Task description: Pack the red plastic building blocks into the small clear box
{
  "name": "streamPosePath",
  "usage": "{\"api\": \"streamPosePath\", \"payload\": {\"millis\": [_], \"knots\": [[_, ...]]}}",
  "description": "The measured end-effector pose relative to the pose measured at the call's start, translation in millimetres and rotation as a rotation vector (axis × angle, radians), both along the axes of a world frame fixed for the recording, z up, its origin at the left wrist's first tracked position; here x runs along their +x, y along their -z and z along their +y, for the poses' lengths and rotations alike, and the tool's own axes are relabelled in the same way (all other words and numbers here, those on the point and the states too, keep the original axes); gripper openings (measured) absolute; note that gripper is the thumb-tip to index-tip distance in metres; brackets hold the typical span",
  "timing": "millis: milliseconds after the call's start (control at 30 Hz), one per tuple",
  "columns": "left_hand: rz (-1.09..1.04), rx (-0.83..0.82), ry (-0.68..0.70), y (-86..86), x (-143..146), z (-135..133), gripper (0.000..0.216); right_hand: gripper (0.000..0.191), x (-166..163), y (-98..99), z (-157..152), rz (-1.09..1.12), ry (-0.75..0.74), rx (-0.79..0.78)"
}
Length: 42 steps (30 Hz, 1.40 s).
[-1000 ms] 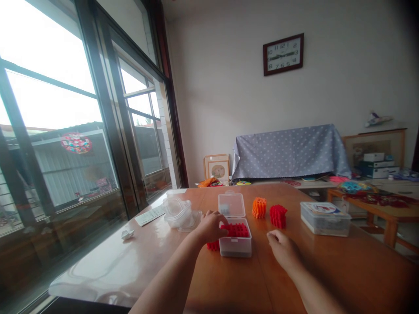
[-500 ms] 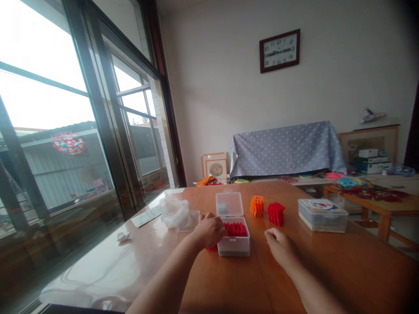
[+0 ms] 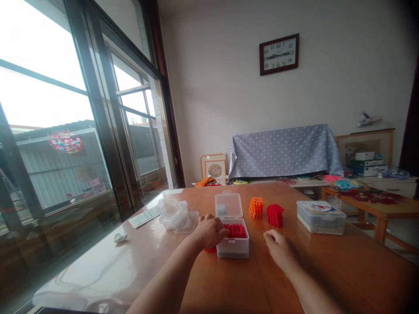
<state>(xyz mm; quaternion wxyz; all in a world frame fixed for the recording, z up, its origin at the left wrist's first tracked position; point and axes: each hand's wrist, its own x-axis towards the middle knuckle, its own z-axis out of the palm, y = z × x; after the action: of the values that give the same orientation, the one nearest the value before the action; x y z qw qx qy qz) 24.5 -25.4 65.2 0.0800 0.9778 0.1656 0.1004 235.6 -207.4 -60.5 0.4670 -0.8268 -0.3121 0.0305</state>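
Note:
A small clear plastic box [image 3: 233, 247] with its lid [image 3: 228, 205] hinged up stands on the wooden table [image 3: 327, 270]. It holds red spiky plastic pieces [image 3: 236, 230]. My left hand [image 3: 209, 231] rests at the box's left rim, fingers curled over red pieces; another red piece [image 3: 211, 250] shows under it beside the box. My right hand [image 3: 282, 250] lies on the table to the right of the box, fingers loosely curled, with nothing visible in it. Behind stand an orange cube [image 3: 255, 207] and a red cube [image 3: 275, 215] built of such pieces.
Stacked clear containers [image 3: 175, 213], a paper slip [image 3: 144, 216] and a crumpled scrap [image 3: 119, 237] lie at the left by the window. A closed lidded box [image 3: 321, 216] sits at the right. A low side table [image 3: 369, 201] and covered furniture [image 3: 284, 150] stand beyond.
My view has swung slightly left and tilted. Both hands stay almost where they were; the left hand has closed in a little on the red pieces at the box's rim.

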Motion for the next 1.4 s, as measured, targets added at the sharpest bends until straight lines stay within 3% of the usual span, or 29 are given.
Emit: {"api": "streamPosePath", "payload": {"millis": [267,433,600,767,1000,1200,1400], "knots": [[-0.195,-0.114,-0.060,5.3,-15.7,38.7,0.024,0.036,0.7,-1.8,-2.1,-0.001,-0.031,-0.012],[-0.155,-0.128,-0.130,11.5,-36.4,61.4,0.031,0.036,2.7,1.8,-1.1,0.004,-0.044,-0.023],[-0.063,-0.153,-0.145,24.2,-44.6,64.3,0.047,0.036,5.9,5.1,-0.4,0.010,-0.050,-0.010],[-0.041,-0.157,-0.160,31.2,-45.3,64.7,0.049,0.037,7.6,7.7,0.3,0.006,-0.045,-0.007],[-0.119,-0.173,-0.131,19.1,-50.1,69.5,0.041,0.037,5.4,5.6,-1.2,0.008,-0.039,-0.032],[-0.250,-0.143,0.004,1.7,-26.3,52.2,0.032,0.036,8.4,7.0,3.3,0.020,-0.023,-0.059],[-0.209,-0.165,0.033,7.1,22.7,20.8,0.036,0.036,12.6,12.3,7.1,0.021,0.007,-0.029]]}}
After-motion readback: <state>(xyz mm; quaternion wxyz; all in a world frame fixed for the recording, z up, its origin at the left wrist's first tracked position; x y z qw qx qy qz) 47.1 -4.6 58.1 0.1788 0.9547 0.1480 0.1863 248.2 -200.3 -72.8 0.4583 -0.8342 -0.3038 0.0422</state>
